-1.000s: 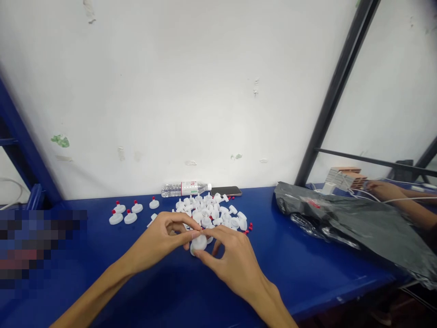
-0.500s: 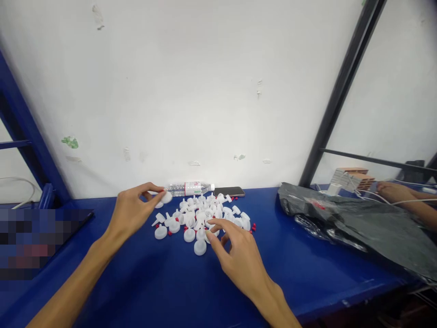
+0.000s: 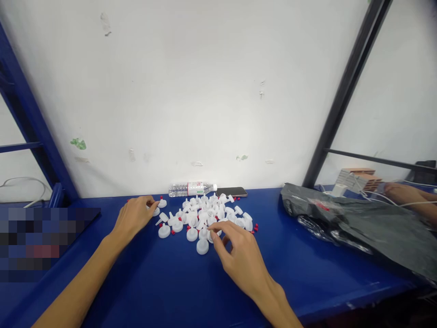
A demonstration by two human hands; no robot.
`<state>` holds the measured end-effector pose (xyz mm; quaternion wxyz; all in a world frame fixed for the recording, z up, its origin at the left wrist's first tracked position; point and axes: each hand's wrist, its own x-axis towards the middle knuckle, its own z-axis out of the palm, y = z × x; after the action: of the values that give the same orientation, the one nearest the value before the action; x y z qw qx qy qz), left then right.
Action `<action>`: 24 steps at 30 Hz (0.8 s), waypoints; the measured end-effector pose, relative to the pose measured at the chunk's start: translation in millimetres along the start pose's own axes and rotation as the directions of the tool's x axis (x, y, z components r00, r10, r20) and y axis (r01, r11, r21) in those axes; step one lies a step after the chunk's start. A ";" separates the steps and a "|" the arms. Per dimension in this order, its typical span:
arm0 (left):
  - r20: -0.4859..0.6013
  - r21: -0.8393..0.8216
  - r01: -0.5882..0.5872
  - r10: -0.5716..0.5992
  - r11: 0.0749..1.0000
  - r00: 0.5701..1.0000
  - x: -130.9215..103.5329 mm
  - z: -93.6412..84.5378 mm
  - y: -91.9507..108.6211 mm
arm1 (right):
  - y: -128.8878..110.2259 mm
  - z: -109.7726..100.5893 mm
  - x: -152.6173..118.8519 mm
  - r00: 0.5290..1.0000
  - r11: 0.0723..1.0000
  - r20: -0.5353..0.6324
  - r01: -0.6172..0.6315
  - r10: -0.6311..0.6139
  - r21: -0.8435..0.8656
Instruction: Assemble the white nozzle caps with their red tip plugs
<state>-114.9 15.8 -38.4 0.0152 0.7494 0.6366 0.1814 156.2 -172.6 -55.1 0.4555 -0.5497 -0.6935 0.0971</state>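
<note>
A pile of white nozzle caps (image 3: 193,221) with small red tips lies on the blue table (image 3: 164,282). At the pile's left, my left hand (image 3: 138,214) has its fingers closed together beside a white cap (image 3: 162,202) with a red tip; what they grip is hidden. My right hand (image 3: 239,243) rests at the pile's front right, thumb and forefinger pinched at a white cap there, though the contact is too small to make out. One white cap (image 3: 202,246) stands nearest the front edge.
Behind the pile, a clear plastic bottle (image 3: 194,189) and a black phone (image 3: 232,192) lie by the wall. Grey plastic sheeting (image 3: 344,218) covers the right side. Beyond the dark post, another person's hand (image 3: 403,193) shows near some boxes (image 3: 362,178).
My left hand has lowered and moved slightly left; the white cap it held now stands on the table with a red tip. My right hand has barely moved.
</note>
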 end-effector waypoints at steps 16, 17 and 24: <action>-0.028 -0.089 0.061 -0.063 0.994 0.998 2.2 9.5 2.5 | 0.4 0.8 -0.4 0.999 0.999 0.023 0.039 -0.038 -0.031; -0.045 -0.073 0.057 -0.060 0.996 0.997 0.1 7.4 5.5 | 0.7 0.6 -0.4 0.999 0.999 0.023 0.041 -0.040 -0.031; 0.018 -0.038 -0.104 0.105 0.994 0.994 -5.1 -6.0 17.8 | 3.5 1.6 0.0 0.999 0.998 0.017 0.047 -0.047 -0.044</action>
<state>-100.4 6.3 -29.5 0.0257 0.7831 0.5929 0.1861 157.3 -170.7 -58.2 0.4397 -0.5424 -0.7119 0.0754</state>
